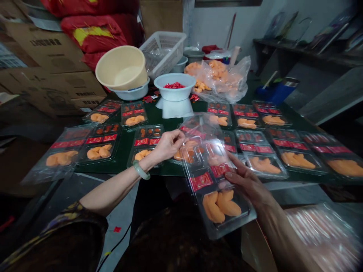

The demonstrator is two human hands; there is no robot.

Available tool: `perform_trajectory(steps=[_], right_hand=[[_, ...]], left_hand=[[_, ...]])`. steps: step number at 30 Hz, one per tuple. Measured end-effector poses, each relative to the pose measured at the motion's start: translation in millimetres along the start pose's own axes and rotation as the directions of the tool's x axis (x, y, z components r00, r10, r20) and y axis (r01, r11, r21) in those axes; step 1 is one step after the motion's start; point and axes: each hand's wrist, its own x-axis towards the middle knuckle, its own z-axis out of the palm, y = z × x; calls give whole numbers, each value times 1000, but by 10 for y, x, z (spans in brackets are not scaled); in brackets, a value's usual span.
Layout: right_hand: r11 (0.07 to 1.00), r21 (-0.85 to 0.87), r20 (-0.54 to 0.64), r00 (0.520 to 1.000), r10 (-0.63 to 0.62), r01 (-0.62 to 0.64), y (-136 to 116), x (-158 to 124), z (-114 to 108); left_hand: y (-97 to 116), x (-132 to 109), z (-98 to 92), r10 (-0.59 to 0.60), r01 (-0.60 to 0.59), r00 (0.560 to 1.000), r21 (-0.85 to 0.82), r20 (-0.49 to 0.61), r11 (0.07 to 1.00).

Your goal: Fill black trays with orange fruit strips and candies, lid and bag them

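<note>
My right hand [246, 179] grips the side of a clear plastic tray [224, 228], tilted over the table's near edge. Orange folded pieces [214, 207], like fortune cookies, fill its lower compartment, and two small red packets [202, 181] sit above them. A clear plastic bag [202, 126] covers at least the tray's upper part; how far down it reaches I cannot tell. With thumb and fingers pinched together, my left hand [171, 143] is at the bag's left edge. Behind my left wrist lies another filled tray [146, 132].
Several filled trays [266, 162] line both sides of the green table [124, 166]; a bagged tray [61, 156] overhangs the left edge. Behind stand a blue bowl [174, 94] of red packets, cream basin [120, 68], and bag of orange pieces [221, 77]. Stacked plastic [326, 230] lies lower right.
</note>
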Motion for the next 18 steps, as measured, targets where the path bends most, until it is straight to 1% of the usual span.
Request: perform_trajectory(steps=[1,2,4,5,7,9,10,11,12,13,14,16,17,18], right_hand=[[1000,-16,21,1000,0,0,-10,33,5],[999,-34,42,999,-1,2,-23,69,10],[997,-67,66,998,-17,22,-66,151,16],[996,-79,67,997,-28,33,-96,197,15],[994,-91,47,997,-60,65,-173,300,2],[990,-102,22,995,-96,97,-263,417,-21],[988,-107,11,994,-112,113,-309,481,-29],[985,-108,2,991,-133,132,-352,548,-29],[982,-108,-8,988,-155,153,-392,618,-17],[979,-106,-21,984,-177,174,-428,690,12],[975,-104,-32,979,-202,198,-457,763,61],[965,-113,-30,970,-240,235,-498,907,221],[962,-120,-16,969,-248,244,-511,975,328],[961,-125,8,968,-249,248,-519,1038,448]], left_hand=[[-52,37,-60,10,-1,995,93,-96,996],[-112,81,-149,30,12,979,204,-200,979],[-237,168,-408,86,77,922,396,-378,915],[-293,196,-569,112,117,888,454,-446,883],[-368,200,-906,140,164,843,496,-520,853],[-387,126,-1187,202,162,822,557,-533,814],[-379,65,-1284,247,159,816,613,-523,774],[-363,-7,-1345,289,151,819,673,-495,724],[-342,-86,-1370,318,142,829,723,-460,676],[-317,-165,-1363,318,131,851,755,-418,642],[-290,-240,-1332,291,111,881,762,-372,638],[-236,-364,-1239,191,77,939,716,-286,693],[-211,-410,-1204,141,85,951,675,-274,733],[-187,-448,-1192,95,124,948,629,-303,768]])
